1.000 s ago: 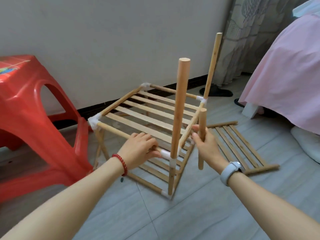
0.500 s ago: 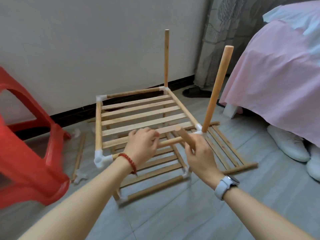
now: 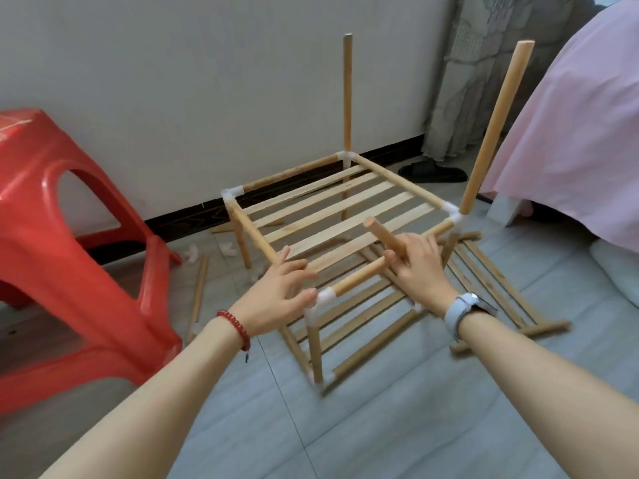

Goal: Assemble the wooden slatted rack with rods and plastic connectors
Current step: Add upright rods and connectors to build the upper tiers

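The wooden rack stands on the floor, its upper slatted shelf (image 3: pixel 328 216) framed by rods and white plastic connectors. Two upright rods rise from it, one at the far corner (image 3: pixel 346 98) and one at the right corner (image 3: pixel 494 126). My left hand (image 3: pixel 280 292) rests on the near left corner with fingers stretched over the side rail and thumb by the corner connector (image 3: pixel 325 299). My right hand (image 3: pixel 418 267) grips a short loose rod (image 3: pixel 383 236) that points up and left above the shelf's front rail.
A red plastic stool (image 3: pixel 69 254) stands close on the left. A loose slatted panel (image 3: pixel 501 288) lies on the floor to the right of the rack. A spare rod (image 3: pixel 198 295) and loose connectors (image 3: pixel 192 252) lie by the wall. A pink-covered bed (image 3: pixel 570 133) fills the right.
The rack has turned and settled level on the floor. My left hand has slid from the front rail to the near left corner. My right hand still holds the short rod.
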Motion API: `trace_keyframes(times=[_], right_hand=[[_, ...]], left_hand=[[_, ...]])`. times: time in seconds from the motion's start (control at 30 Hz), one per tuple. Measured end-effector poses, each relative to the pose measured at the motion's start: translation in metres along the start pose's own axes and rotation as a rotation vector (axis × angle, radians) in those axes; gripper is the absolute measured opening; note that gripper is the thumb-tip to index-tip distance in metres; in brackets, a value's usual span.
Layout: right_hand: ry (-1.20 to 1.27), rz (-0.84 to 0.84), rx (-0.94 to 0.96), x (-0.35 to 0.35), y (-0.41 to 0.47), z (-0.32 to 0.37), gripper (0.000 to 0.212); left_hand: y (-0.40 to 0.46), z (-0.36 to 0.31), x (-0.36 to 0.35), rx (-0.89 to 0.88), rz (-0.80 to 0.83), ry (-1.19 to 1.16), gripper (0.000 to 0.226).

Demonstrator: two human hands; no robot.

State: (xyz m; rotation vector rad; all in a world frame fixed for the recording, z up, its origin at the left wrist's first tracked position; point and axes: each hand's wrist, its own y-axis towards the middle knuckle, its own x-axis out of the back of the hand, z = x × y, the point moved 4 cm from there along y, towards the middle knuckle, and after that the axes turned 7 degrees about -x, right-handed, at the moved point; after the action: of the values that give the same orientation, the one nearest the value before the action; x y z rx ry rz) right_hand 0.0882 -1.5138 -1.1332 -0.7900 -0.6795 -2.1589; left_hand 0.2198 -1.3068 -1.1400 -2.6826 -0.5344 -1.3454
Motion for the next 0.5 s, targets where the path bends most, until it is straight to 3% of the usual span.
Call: trace_keyframes(times=[0.07,0.17,0.27,0.33,0.5], right_hand=[[0.139,-0.056,-0.134,0.018,0.003,0.002,0.018],[0.415,-0.194,-0.197,0.034,-0.002,0.025,0.014],[0.997,-0.160,-0.321,0.040,0.001,0.050,0.024],[1.242,-0.129,-0.359,0.042,0.002,0.064,0.031],[1.254,-0.099,-0.269,0.033,0.000,0.085,0.028]], left_hand=[[0.012,-0.011,-0.014,-0.038,-0.018,-0.028,0.048],[0.026,-0.020,-0.026,-0.059,-0.057,-0.084,0.044],[0.032,-0.022,-0.029,-0.052,-0.086,-0.034,0.044],[0.034,-0.024,-0.028,-0.035,-0.069,0.045,0.046],[0.033,-0.025,-0.024,-0.018,-0.009,0.231,0.045]])
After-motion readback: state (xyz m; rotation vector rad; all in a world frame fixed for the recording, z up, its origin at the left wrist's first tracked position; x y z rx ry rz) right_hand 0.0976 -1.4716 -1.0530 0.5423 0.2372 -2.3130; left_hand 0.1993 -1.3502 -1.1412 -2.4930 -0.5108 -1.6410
